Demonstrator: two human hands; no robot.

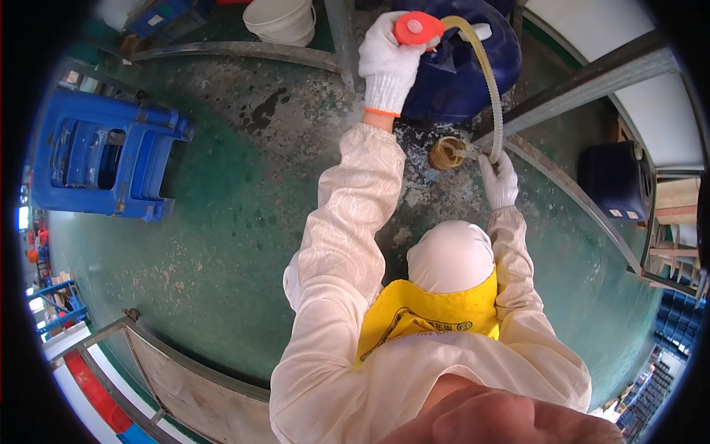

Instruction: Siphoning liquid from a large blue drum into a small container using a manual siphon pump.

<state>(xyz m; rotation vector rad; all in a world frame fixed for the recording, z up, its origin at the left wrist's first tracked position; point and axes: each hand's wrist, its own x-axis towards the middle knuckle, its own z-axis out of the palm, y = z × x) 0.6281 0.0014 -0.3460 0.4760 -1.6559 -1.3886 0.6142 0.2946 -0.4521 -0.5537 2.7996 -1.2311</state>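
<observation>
My left hand (388,59), in a white knit glove, is closed round the red head of a hand siphon pump (418,29). The pump stands over the top of a dark blue plastic drum (451,92). From its head a ribbed, see-through hose (489,78) arches over and comes down to my right hand (501,183). That gloved hand is closed round the hose's lower end, its fingers partly hidden. Just left of it, a small round container (441,157) with yellowish-brown contents sits on the floor, a pale spout or handle reaching from it toward my fingers.
Blue plastic stools (52,159) are stacked at the left. A white bucket (281,22) stands at the far side behind a metal frame bar (244,49). A dark jerrycan (610,181) is on the right, beyond another metal rail (577,189). The green floor (222,274) is worn and stained near the drum.
</observation>
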